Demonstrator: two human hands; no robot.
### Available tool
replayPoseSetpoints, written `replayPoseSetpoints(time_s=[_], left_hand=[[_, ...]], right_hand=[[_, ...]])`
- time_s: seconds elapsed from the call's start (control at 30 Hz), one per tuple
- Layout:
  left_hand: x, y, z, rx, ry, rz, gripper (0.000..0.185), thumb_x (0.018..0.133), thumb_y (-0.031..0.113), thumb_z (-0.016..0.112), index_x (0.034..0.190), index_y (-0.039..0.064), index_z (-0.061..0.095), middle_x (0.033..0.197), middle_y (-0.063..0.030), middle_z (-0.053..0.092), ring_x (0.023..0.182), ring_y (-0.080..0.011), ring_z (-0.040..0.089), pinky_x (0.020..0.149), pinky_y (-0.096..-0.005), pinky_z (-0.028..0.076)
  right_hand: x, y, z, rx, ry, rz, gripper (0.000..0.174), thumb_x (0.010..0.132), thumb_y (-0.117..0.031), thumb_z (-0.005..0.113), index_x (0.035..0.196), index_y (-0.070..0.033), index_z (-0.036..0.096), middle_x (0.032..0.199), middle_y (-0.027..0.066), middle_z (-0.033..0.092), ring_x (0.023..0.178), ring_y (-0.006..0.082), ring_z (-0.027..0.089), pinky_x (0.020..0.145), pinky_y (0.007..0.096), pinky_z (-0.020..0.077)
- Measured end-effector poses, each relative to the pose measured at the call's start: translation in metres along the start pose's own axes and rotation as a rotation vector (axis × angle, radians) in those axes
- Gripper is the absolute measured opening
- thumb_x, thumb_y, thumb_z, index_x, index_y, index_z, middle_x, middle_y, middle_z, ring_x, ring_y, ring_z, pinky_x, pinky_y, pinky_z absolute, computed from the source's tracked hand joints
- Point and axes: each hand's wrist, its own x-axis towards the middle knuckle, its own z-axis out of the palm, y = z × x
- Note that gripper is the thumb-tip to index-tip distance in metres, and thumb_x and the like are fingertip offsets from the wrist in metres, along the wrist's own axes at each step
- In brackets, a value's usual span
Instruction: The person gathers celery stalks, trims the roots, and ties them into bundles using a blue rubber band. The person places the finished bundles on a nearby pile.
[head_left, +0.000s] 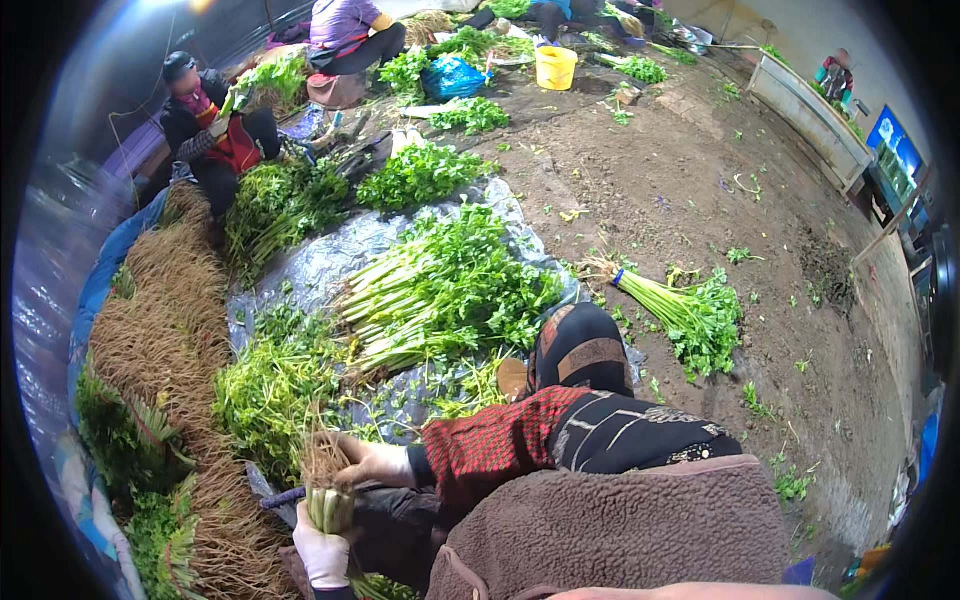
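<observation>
At the lower left, my left hand (322, 547), in a pale glove, grips an upright bunch of celery (328, 510) by its stalks, just below the roots. My right hand (371, 459), its glove soiled, closes round the brown roots (322, 457) at the top of the same bunch. A dark purple strip (283, 499) lies beside the stalks. Beyond my hands is a heap of loose yellow-green leaves (274, 390). A large pile of celery (450, 277) rests on plastic sheeting (315, 247), roots to the left. My fingertips are partly hidden among the roots.
A long stack of rooted celery (165, 322) borders the left side. One tied bunch (682, 307) lies on the soil (637, 180) at right. A co-worker (217, 127) sits at upper left; others work farther back near a yellow bucket (556, 69) and a blue bag (453, 79).
</observation>
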Motion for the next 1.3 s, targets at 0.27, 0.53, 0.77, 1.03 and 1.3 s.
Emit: replayPoseSetpoints(time_s=[0.27,0.53,0.77,1.03,1.3], left_hand=[[0.019,0.001,-0.002,-0.414,0.046,0.053,0.065,0.055,-0.012,0.083,0.112,0.003,0.056,0.1,-0.0039,0.067,0.091,-0.0158,0.064,0.082,-0.0301,0.053],[0.009,0.02,0.005,0.015,0.044,0.019,0.071,0.053,-0.009,0.085,0.118,0.004,0.057,0.105,-0.0043,0.067,0.098,-0.0186,0.063,0.09,-0.0339,0.052],[0.001,0.014,0.01,0.292,0.136,0.104,0.061,0.067,0.02,0.087,0.119,0.007,0.057,0.101,-0.0193,0.07,0.095,-0.0407,0.067,0.08,-0.0438,0.054],[0.004,0.017,0.005,0.239,0.093,0.006,0.098,0.054,0.017,0.095,0.138,0.004,0.047,0.119,-0.0192,0.066,0.111,-0.0361,0.064,0.094,-0.038,0.052],[-0.004,-0.004,0.011,0.315,0.177,0.067,0.092,0.052,0.018,0.094,0.131,0.001,0.051,0.114,-0.0197,0.067,0.107,-0.0378,0.064,0.092,-0.0413,0.052]], right_hand=[[0.03,-0.001,0.045,0.318,0.068,0.072,0.063,0.084,-0.009,0.076,0.141,-0.012,0.049,0.125,0.0012,0.063,0.116,0.0172,0.057,0.101,0.0358,0.0443],[0.013,0.007,0.034,0.408,0.283,0.188,0.049,0.085,-0.009,0.074,0.131,-0.01,0.057,0.116,0.0036,0.066,0.111,0.02,0.062,0.098,0.037,0.0489],[0.022,-0.017,0.008,0.084,0.153,0.089,0.037,0.092,-0.026,0.071,0.121,-0.008,0.06,0.099,-0.0013,0.064,0.094,0.0111,0.061,0.086,0.0304,0.0498],[0.029,-0.008,0.024,-0.441,0.153,-0.002,0.03,0.097,-0.028,0.064,0.11,-0.002,0.066,0.097,0.0017,0.067,0.09,0.0108,0.061,0.083,0.028,0.0495],[0.019,-0.005,0.021,-0.348,-0.049,0.131,0.039,0.096,-0.035,0.067,0.118,-0.003,0.063,0.11,0.0054,0.066,0.103,0.0146,0.062,0.092,0.0317,0.0493]])
